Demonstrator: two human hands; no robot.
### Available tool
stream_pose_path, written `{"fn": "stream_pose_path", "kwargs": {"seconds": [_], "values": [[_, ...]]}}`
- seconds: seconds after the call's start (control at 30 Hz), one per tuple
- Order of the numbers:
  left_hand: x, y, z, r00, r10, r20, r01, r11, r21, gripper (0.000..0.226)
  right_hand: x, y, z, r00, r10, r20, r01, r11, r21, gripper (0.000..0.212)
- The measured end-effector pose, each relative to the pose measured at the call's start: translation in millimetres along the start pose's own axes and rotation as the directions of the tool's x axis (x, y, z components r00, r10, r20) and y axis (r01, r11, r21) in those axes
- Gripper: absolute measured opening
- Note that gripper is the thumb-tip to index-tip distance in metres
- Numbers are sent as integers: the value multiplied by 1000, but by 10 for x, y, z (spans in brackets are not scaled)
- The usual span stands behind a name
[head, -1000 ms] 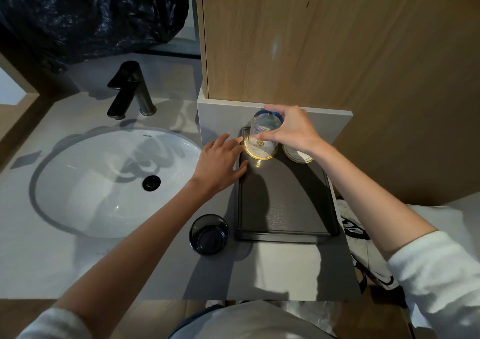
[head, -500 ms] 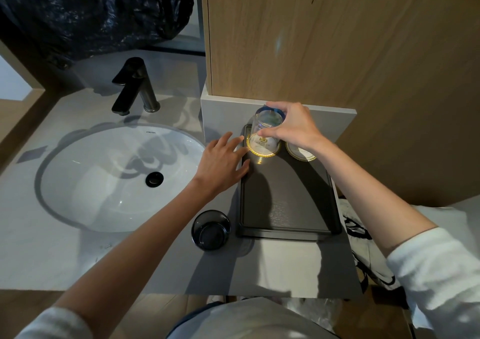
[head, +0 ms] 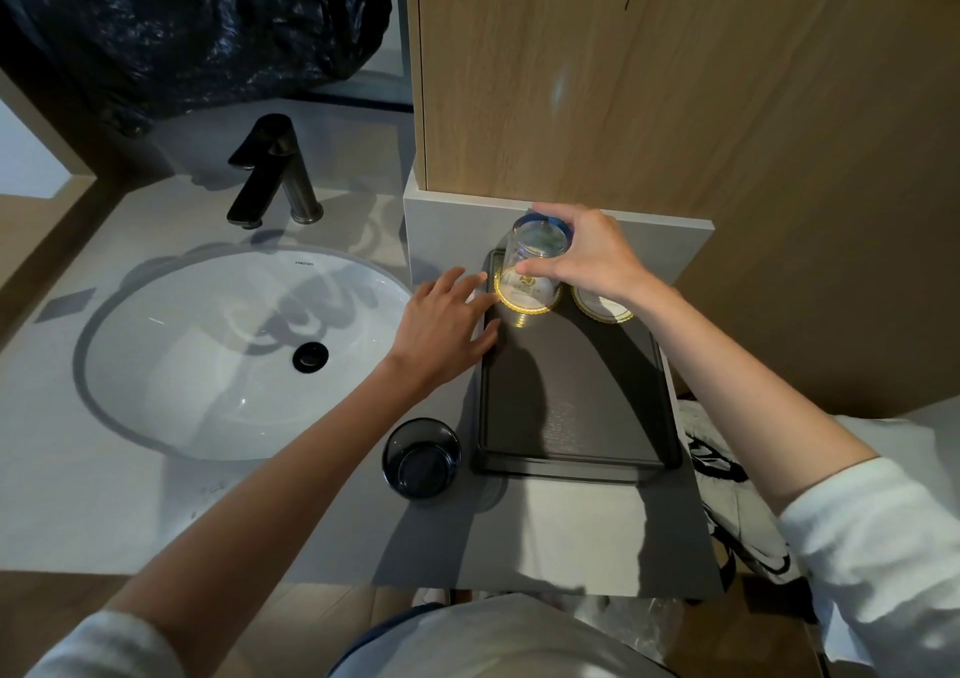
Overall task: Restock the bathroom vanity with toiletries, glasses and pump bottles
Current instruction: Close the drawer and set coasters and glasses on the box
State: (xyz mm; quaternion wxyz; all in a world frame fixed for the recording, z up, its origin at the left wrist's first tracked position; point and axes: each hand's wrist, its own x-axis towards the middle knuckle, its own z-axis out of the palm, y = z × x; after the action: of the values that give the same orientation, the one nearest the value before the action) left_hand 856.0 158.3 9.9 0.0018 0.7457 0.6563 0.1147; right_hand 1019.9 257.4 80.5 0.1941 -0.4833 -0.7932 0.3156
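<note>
A dark rectangular tray [head: 571, 407] lies on the grey vanity counter to the right of the sink. My right hand [head: 587, 256] grips a clear glass [head: 535, 256] held upside down over a gold-rimmed white coaster [head: 527, 299] at the tray's far left corner. A second gold-rimmed coaster [head: 602, 307] lies beside it, partly hidden by my right wrist. My left hand [head: 447, 324] rests with straight fingers on the tray's left edge. A dark tinted glass [head: 422, 458] stands upright on the counter by the tray's near left corner.
A white oval sink [head: 208, 360] with a black drain and a black faucet [head: 275, 168] fills the left. A wooden cabinet [head: 675, 80] rises behind the tray. A black plastic bag [head: 197, 17] sits at the back left. A black-and-white printed bag [head: 727, 469] hangs off the counter's right edge.
The view has shifted slightly. My right hand keeps the upturned glass over the left coaster, and my left hand stays on the tray's edge.
</note>
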Motion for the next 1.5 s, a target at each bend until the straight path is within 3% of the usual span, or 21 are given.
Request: {"fn": "stream_pose_path", "kwargs": {"seconds": [0.2,0.33,0.5,0.67,0.93,1.07,1.17,1.3,1.4,1.5], "values": [[-201,-9,-274,992,-119,-27,102,927,-360,40,-207,-167,-139,982,-137,-127,129,989,-68,61],[-535,-29,-591,983,-91,159,160,849,-503,46,-470,-274,-81,960,-223,-166,226,974,-4,41],[-1017,7,-622,916,-1,401,192,878,-438,80,-814,-289,194,961,-242,-135,250,967,43,30],[-1281,25,-355,874,-23,485,183,941,-284,103,-1023,-240,475,983,-158,-90,170,974,151,28],[-1386,3,-132,944,-97,317,197,933,-302,85,-1241,-277,658,997,-57,-57,68,973,222,27],[-1418,-38,-148,958,-186,219,268,850,-453,82,-1333,-268,668,998,-15,-57,30,960,280,27],[-1404,-38,-315,968,-226,107,243,756,-607,79,-1410,-288,660,998,42,-50,-20,921,390,26],[-1286,53,-689,978,-205,-42,97,623,-776,76,-1461,-330,585,986,162,39,-151,771,618,28],[-1155,155,-865,974,-193,-115,8,544,-839,76,-1452,-344,490,932,258,253,-347,442,827,33],[-1053,247,-911,975,-145,-171,-72,521,-850,76,-1435,-381,420,871,211,445,-483,193,854,48]]}}
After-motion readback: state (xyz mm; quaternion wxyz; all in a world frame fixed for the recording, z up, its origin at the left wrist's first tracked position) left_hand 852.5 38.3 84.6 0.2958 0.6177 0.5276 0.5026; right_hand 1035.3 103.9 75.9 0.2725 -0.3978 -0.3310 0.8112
